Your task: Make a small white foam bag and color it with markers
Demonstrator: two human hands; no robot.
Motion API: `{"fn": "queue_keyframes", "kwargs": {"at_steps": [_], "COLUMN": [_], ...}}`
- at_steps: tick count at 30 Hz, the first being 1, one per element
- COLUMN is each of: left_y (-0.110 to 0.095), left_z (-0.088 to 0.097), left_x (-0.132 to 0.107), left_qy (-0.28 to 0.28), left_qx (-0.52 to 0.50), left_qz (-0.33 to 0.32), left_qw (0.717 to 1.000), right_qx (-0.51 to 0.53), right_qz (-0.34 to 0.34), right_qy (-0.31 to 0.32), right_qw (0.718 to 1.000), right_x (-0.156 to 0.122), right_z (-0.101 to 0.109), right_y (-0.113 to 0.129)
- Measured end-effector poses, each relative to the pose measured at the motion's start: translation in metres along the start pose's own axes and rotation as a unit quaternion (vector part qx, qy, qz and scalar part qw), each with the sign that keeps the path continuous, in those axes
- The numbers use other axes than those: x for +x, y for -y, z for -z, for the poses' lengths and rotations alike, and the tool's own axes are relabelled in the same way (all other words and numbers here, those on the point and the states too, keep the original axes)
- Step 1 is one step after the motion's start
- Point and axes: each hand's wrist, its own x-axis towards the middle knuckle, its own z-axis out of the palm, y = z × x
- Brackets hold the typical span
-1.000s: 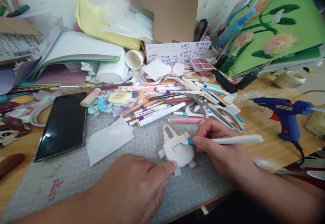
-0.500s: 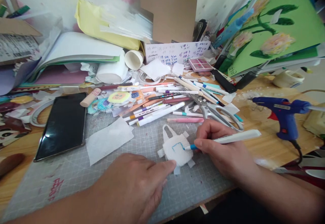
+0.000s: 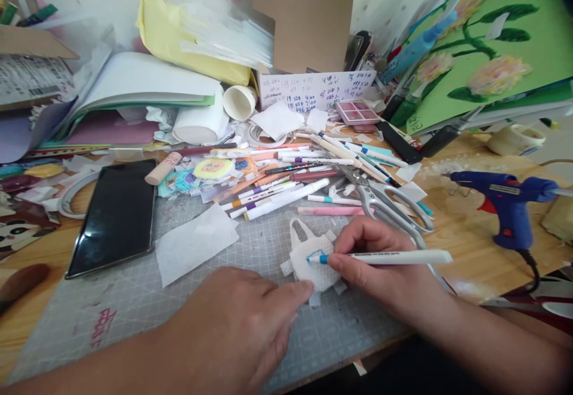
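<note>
A: With the white bag-shaped piece as the clock's centre, where are the hands?

B: The left hand is nearest, at eight. Its index finger is stretched out, the tip resting on the piece's lower edge; the other fingers are mostly hidden, so how tightly they curl cannot be told.

A: And the right hand?

B: At three, closed around a white marker, pinching it near its blue end. The tip meets a small blue outline on the piece.

A: How does the piece look?

B: Soft and dimpled, rounded below, with a looped strap at eleven and pale tabs jutting from its edges. It lies on a gridded grey cutting mat.

A: Farther out?

B: A flat white sheet at nine to ten, a glossy dark phone past it. Metal scissors at two, piled markers at eleven, a blue glue gun toward three on the wood-grain table.

A: Containers?

B: At one, a flat square case with pinkish compartments. At eleven, a white tube, its open end showing; behind it, a crinkled yellow packet.
</note>
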Motion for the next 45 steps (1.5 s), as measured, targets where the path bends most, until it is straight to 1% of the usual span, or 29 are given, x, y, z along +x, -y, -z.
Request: {"fn": "queue_keyframes", "kwargs": {"at_steps": [4, 10, 15, 20, 23, 26, 28, 31, 33, 36, 40, 42, 45], "left_y": [0.000, 0.000, 0.000, 0.000, 0.000, 0.001, 0.001, 0.000, 0.000, 0.000, 0.000, 0.000, 0.001], "left_z": [-0.001, -0.002, -0.002, -0.002, -0.002, -0.001, 0.000, 0.000, 0.000, -0.002, -0.002, -0.003, -0.003], "left_x": [-0.002, -0.003, -0.003, -0.002, -0.001, -0.001, -0.001, 0.001, 0.001, 0.000, -0.002, -0.002, -0.001], "left_qy": [0.001, 0.000, -0.003, -0.007, -0.008, -0.003, 0.001, 0.004, -0.001, -0.011, -0.021, -0.020, -0.018], "left_qx": [-0.004, -0.007, -0.007, -0.007, -0.007, -0.007, -0.004, 0.004, 0.011, 0.018, 0.017, 0.015, 0.015], "left_qz": [-0.001, 0.006, -0.001, -0.004, -0.002, 0.000, 0.000, 0.001, 0.000, -0.004, -0.011, -0.012, -0.012], "left_qw": [1.000, 1.000, 1.000, 1.000, 1.000, 1.000, 1.000, 1.000, 1.000, 1.000, 1.000, 1.000, 1.000], "right_qx": [0.001, -0.012, -0.014, 0.004, -0.005, 0.019, 0.027, 0.005, 0.006, 0.043, 0.041, 0.048, 0.088], "right_qz": [0.000, 0.002, -0.002, -0.009, -0.013, -0.013, -0.017, -0.022, -0.026, -0.025, -0.028, -0.023, -0.015], "right_qy": [0.015, 0.020, 0.027, 0.046, 0.026, -0.001, 0.002, 0.020, 0.003, -0.028, 0.002, -0.010, -0.031], "right_qw": [1.000, 1.000, 1.000, 0.999, 1.000, 1.000, 0.999, 1.000, 1.000, 0.998, 0.999, 0.999, 0.996], "right_x": [0.000, -0.001, -0.003, -0.005, -0.004, -0.003, -0.003, -0.003, -0.003, -0.002, -0.002, -0.002, -0.002], "right_z": [0.002, 0.003, 0.004, 0.006, 0.007, 0.009, 0.009, 0.009, 0.009, 0.010, 0.011, 0.012, 0.013], "right_y": [0.000, 0.001, -0.001, -0.003, -0.005, -0.007, -0.006, -0.005, -0.006, -0.008, -0.008, -0.010, -0.017]}}
